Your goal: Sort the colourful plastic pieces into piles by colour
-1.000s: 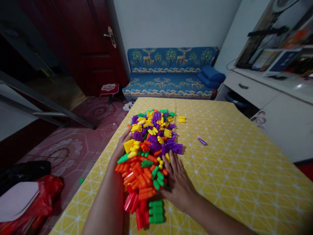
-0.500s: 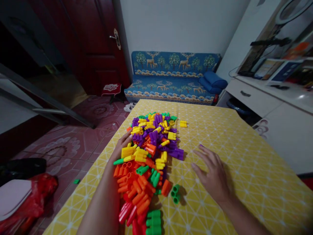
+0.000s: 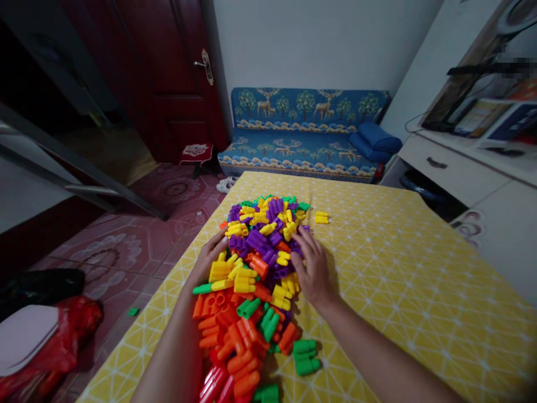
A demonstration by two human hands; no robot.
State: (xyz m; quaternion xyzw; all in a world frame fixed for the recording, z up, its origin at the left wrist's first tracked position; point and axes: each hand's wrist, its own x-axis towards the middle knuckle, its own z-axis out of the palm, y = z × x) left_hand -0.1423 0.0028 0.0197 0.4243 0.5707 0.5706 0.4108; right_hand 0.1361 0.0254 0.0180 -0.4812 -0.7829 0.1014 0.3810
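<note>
A long heap of plastic building blocks (image 3: 260,242), made of joined tubes in purple, yellow, orange, green and red, covers the left part of the table. My left hand (image 3: 212,254) rests along the heap's left side, fingers stretched out against the purple and yellow blocks. On the opposite side, my right hand (image 3: 312,266) touches the purple and yellow blocks with its fingers apart. Neither hand grips a block. A green block (image 3: 306,357) lies just off the heap near my right forearm, and a yellow block (image 3: 322,217) sits alone beyond my right hand.
A yellow patterned cloth (image 3: 398,268) covers the table. Past its far edge stands a blue sofa (image 3: 293,148). White drawers (image 3: 457,168) are at the right. On the floor at left are a red plastic bag (image 3: 84,322) and a small green block (image 3: 133,311).
My right hand has moved left from above the cloth onto the heap's right side, pushing purple blocks inward. The green block beside the heap has turned. My left hand stays at the heap.
</note>
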